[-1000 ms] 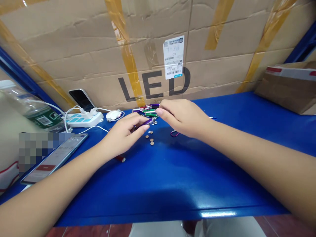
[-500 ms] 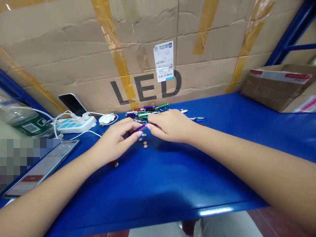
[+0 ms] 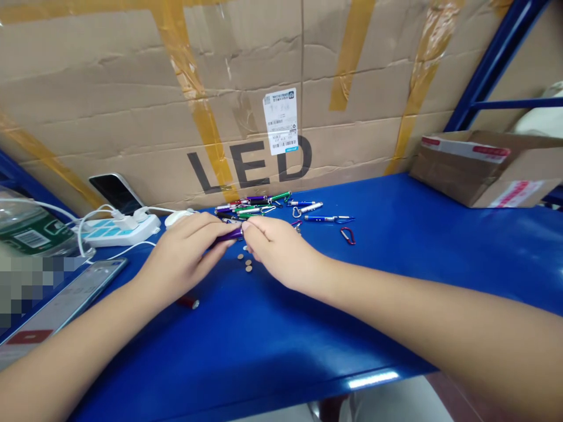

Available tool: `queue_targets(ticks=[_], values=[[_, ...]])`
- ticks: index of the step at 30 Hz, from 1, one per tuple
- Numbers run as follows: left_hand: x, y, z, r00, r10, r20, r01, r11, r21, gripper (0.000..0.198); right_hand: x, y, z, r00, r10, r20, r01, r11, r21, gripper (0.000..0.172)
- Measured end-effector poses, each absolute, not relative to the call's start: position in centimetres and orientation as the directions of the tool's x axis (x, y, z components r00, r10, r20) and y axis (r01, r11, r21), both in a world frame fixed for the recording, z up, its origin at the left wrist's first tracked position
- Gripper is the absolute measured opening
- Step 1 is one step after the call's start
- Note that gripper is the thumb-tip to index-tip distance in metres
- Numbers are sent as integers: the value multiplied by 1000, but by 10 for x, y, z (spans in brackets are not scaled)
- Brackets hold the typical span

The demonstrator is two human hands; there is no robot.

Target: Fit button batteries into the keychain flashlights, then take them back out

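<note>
My left hand [image 3: 187, 249] is closed around a slim purple keychain flashlight [image 3: 229, 235], which points to the right. The closed thumb and fingers of my right hand [image 3: 281, 249] meet at its right end; anything small between them is hidden. Just below my hands, several small button-cell batteries [image 3: 248, 262] lie on the blue table [image 3: 281, 334]. A short red tube [image 3: 189, 302] rests under my left wrist, partly covered. Behind my hands is a pile of colored keychain flashlights [image 3: 253, 209], some with carabiner clips.
A red carabiner [image 3: 348, 236] and a blue flashlight [image 3: 328, 218] lie to the right. On the left are a white power strip [image 3: 123, 230] with cables, a phone [image 3: 83, 293] and a plastic bottle [image 3: 33, 234]. A cardboard box [image 3: 461, 173] stands at the back right.
The camera view has turned slightly, shifting the scene left and down. My right hand has rolled at the flashlight's end, and the red carabiner now shows fully.
</note>
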State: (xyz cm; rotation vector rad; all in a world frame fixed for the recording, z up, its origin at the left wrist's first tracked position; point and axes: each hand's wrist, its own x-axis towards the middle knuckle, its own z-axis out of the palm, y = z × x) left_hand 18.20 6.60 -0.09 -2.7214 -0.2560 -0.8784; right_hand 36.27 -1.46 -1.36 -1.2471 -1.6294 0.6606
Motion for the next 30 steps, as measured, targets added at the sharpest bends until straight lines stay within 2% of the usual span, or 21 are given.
queue_targets(ticks=[2, 4, 6, 8, 10, 13, 16, 18, 20, 25, 30], values=[[180, 68, -1, 810, 45, 584, 260, -921, -290, 23, 358, -17, -11, -5, 979, 203, 289, 196, -937, 32], [179, 70, -1, 833, 71, 549, 271, -917, -293, 25, 358, -17, -8, -27, 997, 71, 213, 75, -974, 33], [180, 71, -1, 847, 131, 515, 278, -936, -218, 26, 362, -15, -5, -76, 997, 21, 264, 40, -964, 35], [183, 70, -1, 853, 197, 483, 282, -953, -109, 27, 369, -13, -3, -117, 991, 64, 424, 108, -899, 40], [186, 69, -1, 852, 251, 459, 288, -958, -11, 26, 377, -11, -2, -150, 976, 155, 617, 215, -757, 46], [189, 66, -1, 847, 295, 442, 283, -955, 93, 23, 388, -9, -3, -265, 916, 302, 818, 380, -433, 47], [191, 63, -2, 841, 306, 445, 273, -952, 138, 20, 395, -6, -4, -393, 848, 356, 874, 465, -142, 46], [192, 61, -4, 833, 289, 471, 263, -957, 121, 19, 396, -5, -4, -404, 843, 355, 887, 456, -75, 48], [192, 58, -7, 821, 263, 506, 253, -963, 91, 20, 395, -5, -4, -371, 859, 354, 897, 430, -103, 50], [191, 54, -12, 768, 228, 598, 277, -961, 10, 21, 385, -9, -2, -271, 897, 349, 870, 383, -311, 53], [189, 54, -14, 768, 150, 622, 335, -922, -192, 23, 383, -9, -1, -230, 924, 306, 813, 355, -461, 58]])
